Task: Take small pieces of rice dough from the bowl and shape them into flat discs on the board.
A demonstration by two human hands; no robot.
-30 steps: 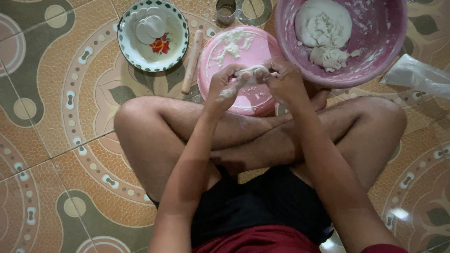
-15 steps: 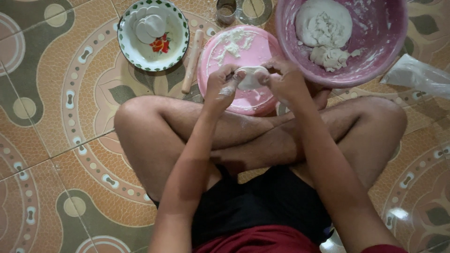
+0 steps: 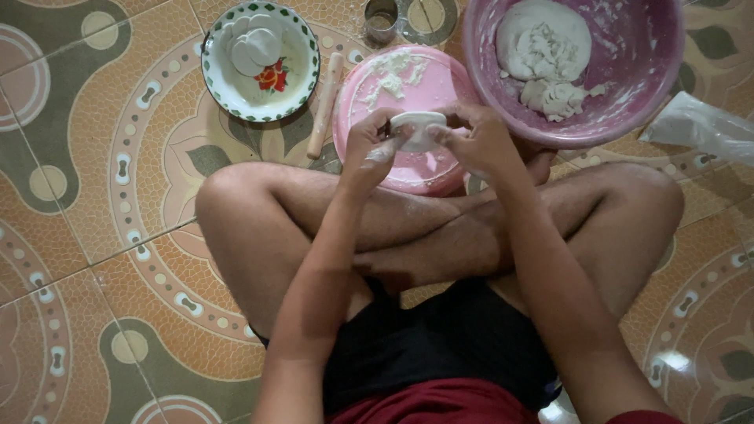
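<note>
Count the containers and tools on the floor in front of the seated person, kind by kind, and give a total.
Pink bowls: 1, the big bowl holding dough
Pink plates: 1, the round plate dusted with flour
Green-rimmed white dishes: 1, the dish with dough discs
Wooden rolling pins: 1, the rolling pin
Small metal cups: 1, the cup
Total: 5

Both forearms reach forward over the crossed legs [image 3: 440, 228], converging above the knees. The left hand [image 3: 367, 153] and right hand [image 3: 481, 141] meet fingertip to fingertip, fingers curled inward, pinching between them.
</note>
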